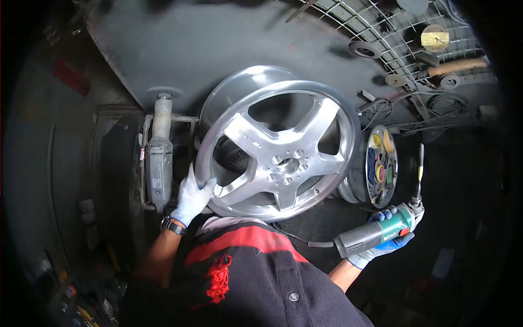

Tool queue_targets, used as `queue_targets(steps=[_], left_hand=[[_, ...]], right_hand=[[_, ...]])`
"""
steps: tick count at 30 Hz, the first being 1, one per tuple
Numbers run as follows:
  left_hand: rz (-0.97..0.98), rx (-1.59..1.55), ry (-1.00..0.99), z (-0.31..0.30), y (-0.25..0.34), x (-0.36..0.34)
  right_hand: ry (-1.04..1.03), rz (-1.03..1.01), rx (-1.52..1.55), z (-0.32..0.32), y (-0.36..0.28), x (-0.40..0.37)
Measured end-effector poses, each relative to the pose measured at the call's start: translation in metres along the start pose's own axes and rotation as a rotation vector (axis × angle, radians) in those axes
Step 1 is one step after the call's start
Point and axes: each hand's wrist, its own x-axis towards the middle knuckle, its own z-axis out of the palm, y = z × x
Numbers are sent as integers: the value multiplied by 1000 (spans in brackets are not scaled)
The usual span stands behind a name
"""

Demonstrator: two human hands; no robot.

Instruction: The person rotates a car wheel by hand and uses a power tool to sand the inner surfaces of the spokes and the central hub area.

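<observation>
A shiny silver alloy wheel [251,143] with several broad spokes stands tilted in front of my body. My left hand [194,197], in a white glove, grips its lower left edge, thumb on the front face and the other fingers partly hidden. In my right hand [376,252], gloved in white and blue, is a green and grey angle grinder [389,228], held low on the right, apart from the wheel. The grinder's disc [420,163] appears edge-on and points upward. Its cable [305,240] runs left below the wheel.
A larger grey power tool [160,158] rests upright on a metal frame at left. To the right, another wheel [348,188] holds several small discs and pads. A wire rack [376,27] with discs and a wooden handle [457,66] hangs behind, near coiled cables [444,103].
</observation>
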Motion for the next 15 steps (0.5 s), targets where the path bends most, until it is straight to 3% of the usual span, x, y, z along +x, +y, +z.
queue_targets(steps=[4, 11, 13, 15], left_hand=[[20, -126, -107, -1, -12, 12], [46, -30, -227, -22, 21, 40], [166, 36, -302, -30, 44, 68], [169, 215, -376, -36, 97, 95]], right_hand=[[101, -50, 19, -1, -1, -15], [237, -95, -36, 3, -2, -36], [294, -113, -57, -5, -8, -43], [299, -107, -81, -10, -11, -45]])
